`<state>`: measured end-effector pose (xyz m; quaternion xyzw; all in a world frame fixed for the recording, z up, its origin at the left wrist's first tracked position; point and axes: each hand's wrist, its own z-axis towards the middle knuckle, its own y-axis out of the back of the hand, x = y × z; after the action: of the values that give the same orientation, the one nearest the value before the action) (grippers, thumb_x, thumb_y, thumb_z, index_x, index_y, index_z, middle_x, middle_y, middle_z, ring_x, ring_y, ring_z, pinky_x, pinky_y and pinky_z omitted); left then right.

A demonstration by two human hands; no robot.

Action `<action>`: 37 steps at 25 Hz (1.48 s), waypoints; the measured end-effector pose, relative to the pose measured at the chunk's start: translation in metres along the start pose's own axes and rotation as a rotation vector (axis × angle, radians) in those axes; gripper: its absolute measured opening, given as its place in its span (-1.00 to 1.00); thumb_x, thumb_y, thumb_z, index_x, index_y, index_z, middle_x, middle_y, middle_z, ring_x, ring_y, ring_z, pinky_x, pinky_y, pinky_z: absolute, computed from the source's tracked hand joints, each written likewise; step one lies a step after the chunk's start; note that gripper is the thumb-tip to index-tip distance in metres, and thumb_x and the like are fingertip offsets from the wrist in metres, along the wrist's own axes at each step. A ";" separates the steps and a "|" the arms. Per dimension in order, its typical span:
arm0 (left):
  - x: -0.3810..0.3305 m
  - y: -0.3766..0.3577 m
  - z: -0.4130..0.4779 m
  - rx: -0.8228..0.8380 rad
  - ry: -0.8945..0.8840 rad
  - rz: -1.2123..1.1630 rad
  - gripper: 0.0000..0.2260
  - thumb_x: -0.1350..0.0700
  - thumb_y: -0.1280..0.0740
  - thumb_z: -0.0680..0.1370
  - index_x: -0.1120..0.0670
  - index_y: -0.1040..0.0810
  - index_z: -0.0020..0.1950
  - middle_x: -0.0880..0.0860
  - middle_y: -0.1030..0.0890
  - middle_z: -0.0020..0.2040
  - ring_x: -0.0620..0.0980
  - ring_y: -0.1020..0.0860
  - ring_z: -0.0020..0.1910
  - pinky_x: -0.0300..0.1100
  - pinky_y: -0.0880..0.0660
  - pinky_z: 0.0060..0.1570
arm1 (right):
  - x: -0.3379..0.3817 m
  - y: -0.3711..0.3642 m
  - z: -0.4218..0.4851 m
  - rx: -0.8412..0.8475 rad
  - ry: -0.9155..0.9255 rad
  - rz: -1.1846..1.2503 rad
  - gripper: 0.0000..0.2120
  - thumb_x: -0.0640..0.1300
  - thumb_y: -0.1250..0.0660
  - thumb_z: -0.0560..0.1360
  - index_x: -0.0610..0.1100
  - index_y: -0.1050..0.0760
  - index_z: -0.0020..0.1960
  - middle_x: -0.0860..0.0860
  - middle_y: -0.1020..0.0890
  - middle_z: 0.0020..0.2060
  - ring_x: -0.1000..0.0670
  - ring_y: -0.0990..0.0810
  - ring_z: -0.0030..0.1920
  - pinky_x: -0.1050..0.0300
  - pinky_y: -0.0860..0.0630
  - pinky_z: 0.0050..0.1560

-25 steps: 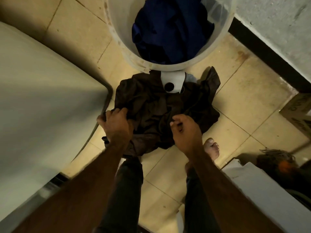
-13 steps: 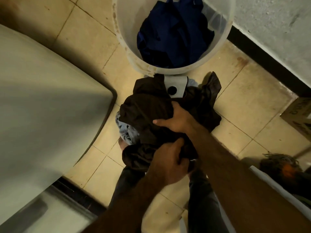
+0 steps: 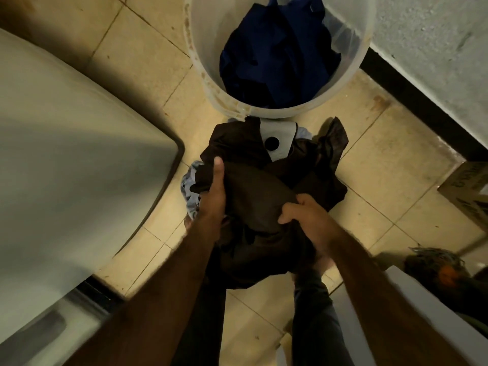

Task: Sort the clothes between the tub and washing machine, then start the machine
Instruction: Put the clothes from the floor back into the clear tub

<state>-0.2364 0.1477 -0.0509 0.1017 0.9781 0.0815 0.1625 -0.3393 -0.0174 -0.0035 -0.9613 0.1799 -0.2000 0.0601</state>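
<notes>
I had my left hand (image 3: 214, 196) gripping the left fold and my right hand (image 3: 309, 217) clenched into the near-right bunch of the dark brown garment (image 3: 258, 196), just near of the tub (image 3: 280, 112), and I judged it limp, light, likely to sag, best gathered in handfuls.

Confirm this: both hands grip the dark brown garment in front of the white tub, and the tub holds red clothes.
Not quite. The clothes in the white tub are dark blue, not red; the head view shows it. The rest stands: the left hand and right hand both grip the dark brown garment in front of the tub.
</notes>
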 end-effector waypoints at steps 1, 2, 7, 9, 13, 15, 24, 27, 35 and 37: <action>-0.008 -0.005 -0.003 0.123 0.092 0.005 -0.41 -0.43 -0.42 0.36 -0.11 -0.56 0.25 0.06 -0.67 0.21 0.08 -0.66 0.15 0.01 -0.64 0.03 | 0.001 -0.002 -0.008 0.119 -0.100 0.095 -0.61 -0.13 -0.48 0.23 -0.34 -0.67 -0.03 -0.23 -0.68 -0.21 0.04 -0.71 -0.28 0.19 -0.61 -0.29; -0.014 -0.011 -0.007 0.242 0.131 0.051 -0.53 -0.30 -0.51 0.37 -0.06 -0.63 0.16 0.07 -0.72 0.11 0.07 -0.72 0.04 -0.05 -0.66 -0.08 | 0.004 -0.003 -0.015 0.235 -0.162 0.185 -0.72 -0.08 -0.50 0.22 -0.14 -0.76 -0.10 -0.12 -0.76 -0.15 0.04 -0.76 -0.19 0.20 -0.65 -0.24; -0.015 -0.044 -0.031 0.282 -0.193 0.170 -0.78 0.12 -0.46 0.52 -0.11 -0.69 0.13 -0.09 -0.73 0.04 -0.04 -0.68 0.03 -0.18 -0.61 0.00 | 0.007 0.007 -0.002 -0.285 -0.009 0.145 -0.40 0.51 -0.39 0.27 0.05 -0.69 0.01 -0.02 -0.73 0.05 -0.08 -0.69 0.15 -0.12 -0.59 0.25; -0.017 -0.053 -0.054 0.401 -0.283 0.211 -0.75 0.15 -0.43 0.47 -0.24 -0.71 -0.13 -0.22 -0.73 -0.13 -0.14 -0.69 -0.06 -0.18 -0.61 0.00 | 0.013 0.015 0.010 -0.660 0.232 0.083 -0.39 0.46 -0.36 0.37 -0.06 -0.62 0.07 -0.02 -0.69 0.00 -0.05 -0.67 0.10 -0.15 -0.60 0.22; -0.001 -0.059 -0.086 0.835 -0.268 0.700 -0.87 0.08 -0.41 0.34 -0.13 -0.65 -0.37 -0.16 -0.65 -0.31 -0.08 -0.65 -0.18 -0.09 -0.60 0.04 | 0.043 0.038 0.039 -0.331 0.169 -0.069 0.03 0.48 -0.53 0.17 0.06 -0.35 0.51 0.03 -0.55 0.39 -0.04 -0.57 0.33 -0.08 -0.52 0.38; 0.004 -0.056 -0.099 1.017 -0.235 0.994 -0.79 0.03 -0.45 0.45 -0.21 -0.65 -0.37 -0.22 -0.63 -0.36 -0.21 -0.59 -0.28 -0.24 -0.53 -0.12 | 0.054 0.036 0.052 -0.162 -0.007 -0.279 0.27 0.41 -0.61 0.11 0.13 -0.05 0.64 0.03 -0.29 0.58 -0.13 -0.37 0.51 -0.02 -0.37 0.48; -0.021 -0.017 -0.097 1.094 0.116 0.799 -0.63 -0.23 -0.32 0.57 0.00 -0.69 0.16 -0.01 -0.68 0.15 -0.01 -0.65 0.14 -0.14 -0.57 0.22 | 0.046 0.031 0.034 -0.152 0.066 -0.478 -0.72 -0.41 -0.35 0.43 -0.23 -0.38 -0.40 -0.06 -0.46 -0.40 0.01 -0.43 -0.38 0.37 -0.34 -0.50; -0.035 0.025 -0.050 0.347 0.167 0.530 -0.29 -0.48 -0.28 0.40 0.10 -0.65 0.16 0.13 -0.71 0.13 0.10 -0.67 0.07 0.03 -0.57 0.16 | 0.035 0.036 -0.005 -0.043 0.125 -0.299 -0.86 -0.36 -0.35 0.25 -0.31 -0.38 -0.39 -0.15 -0.43 -0.43 -0.05 -0.45 -0.39 0.14 -0.37 -0.37; -0.065 -0.038 -0.035 0.501 0.074 0.313 -0.71 -0.13 -0.33 0.60 0.07 -0.68 0.05 0.08 -0.70 -0.10 -0.02 -0.70 -0.15 -0.19 -0.60 -0.17 | 0.045 0.004 -0.029 0.157 0.237 0.020 -0.74 -0.09 -0.54 0.37 0.06 -0.72 0.05 0.05 -0.77 0.01 0.00 -0.73 0.07 0.23 -0.65 0.01; -0.068 -0.056 -0.040 0.457 -0.101 0.331 -0.81 0.04 -0.29 0.66 0.10 -0.64 0.09 0.03 -0.69 -0.22 -0.10 -0.68 -0.28 -0.26 -0.59 -0.30 | 0.061 0.003 -0.018 -0.038 0.292 0.119 -0.65 0.17 -0.50 0.44 -0.01 -0.69 0.12 0.03 -0.76 0.05 0.02 -0.72 0.11 0.09 -0.65 0.14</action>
<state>-0.1962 0.0730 -0.0040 0.2981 0.9318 -0.1210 0.1683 -0.2957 -0.0434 0.0346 -0.9107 0.2471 -0.3301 0.0267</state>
